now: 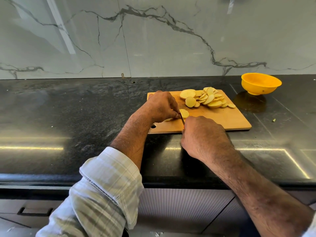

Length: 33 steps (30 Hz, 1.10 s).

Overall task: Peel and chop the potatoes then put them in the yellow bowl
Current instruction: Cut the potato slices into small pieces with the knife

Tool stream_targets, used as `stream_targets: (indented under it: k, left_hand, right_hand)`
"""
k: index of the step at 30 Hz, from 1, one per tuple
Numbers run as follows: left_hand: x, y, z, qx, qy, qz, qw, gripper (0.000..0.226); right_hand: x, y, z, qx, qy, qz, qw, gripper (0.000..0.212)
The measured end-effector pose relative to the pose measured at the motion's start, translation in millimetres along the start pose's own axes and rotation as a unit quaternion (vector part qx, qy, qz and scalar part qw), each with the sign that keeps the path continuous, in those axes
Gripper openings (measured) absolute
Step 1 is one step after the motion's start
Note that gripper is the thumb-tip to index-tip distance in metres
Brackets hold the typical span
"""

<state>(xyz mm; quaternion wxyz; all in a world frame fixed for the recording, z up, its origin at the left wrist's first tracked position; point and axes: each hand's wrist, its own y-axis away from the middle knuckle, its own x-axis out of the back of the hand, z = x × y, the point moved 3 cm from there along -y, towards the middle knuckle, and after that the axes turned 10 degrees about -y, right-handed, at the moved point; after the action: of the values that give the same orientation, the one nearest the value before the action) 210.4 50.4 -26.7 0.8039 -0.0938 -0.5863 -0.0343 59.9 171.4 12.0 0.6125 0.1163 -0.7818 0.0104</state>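
Nearest the camera, a rolled plaid sleeve [106, 182] covers the left forearm at 7 o'clock; the right forearm enters bare from 5 o'clock. Both arms reach over the front edge of a black counter [68, 117] to a wooden board [227, 120] lying just right of centre.

The right hand [203, 134] sits at the board's near edge, its fingers curled round the handle of a knife [182, 118]; only a thin strip of blade and a trace of orange handle show above the knuckles. The blade stands edge-down between the two hands, pointing toward 12 o'clock.

The left hand [162, 105], at 10 o'clock from the right hand, is curled, fingertips pinching a potato [169, 119] against the board; most of that piece is hidden under the hand. A cut slice [184, 113] stands just on the right side of the blade, touching or nearly touching it.

Farther back, at 1 o'clock from the hands, a heap of slices [205, 98] lies overlapping on the far half of the board, skin visible on several rims.

Beyond the board's far right corner, at 2 o'clock, the bowl [259, 86], yellow, stands upright on the counter, apart from the board; nothing shows inside it. Behind the counter rises a veined marble wall [153, 40].
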Motion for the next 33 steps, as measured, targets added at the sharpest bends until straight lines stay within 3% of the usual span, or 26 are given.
stream_targets:
  k: [2, 4, 8, 15, 26, 33]
  left_hand:
    - [1.6, 1.2, 2.0, 0.001, 0.017, -0.006, 1.000, 0.008]
    - [3.0, 2.3, 4.5, 0.001, 0.029, -0.011, 1.000, 0.007]
    - [4.0, 3.5, 4.7, 0.005, 0.021, -0.009, 1.000, 0.006]
    - [3.9, 10.8, 6.7, -0.010, -0.010, 0.005, 1.000, 0.005]
    - [-6.5, 11.5, 40.5, 0.003, -0.153, 0.052, 0.987, 0.052]
    - [0.9, 13.2, 28.8, 0.012, -0.051, -0.004, 0.999, 0.023]
  right_hand:
    - [-1.4, -10.8, 4.9, 0.008, -0.019, 0.015, 1.000, 0.028]
    - [-1.1, -14.8, 5.7, -0.007, -0.024, -0.023, 0.999, 0.026]
    - [6.6, -28.5, -2.4, -0.014, -0.005, -0.066, 0.998, 0.042]
    - [-2.4, -30.4, 29.6, 0.028, -0.065, 0.032, 0.997, 0.020]
    - [2.8, -19.6, 89.5, 0.002, -0.064, 0.034, 0.997, 0.028]
    - [6.3, -25.2, 95.4, 0.009, -0.064, 0.000, 0.998, 0.031]
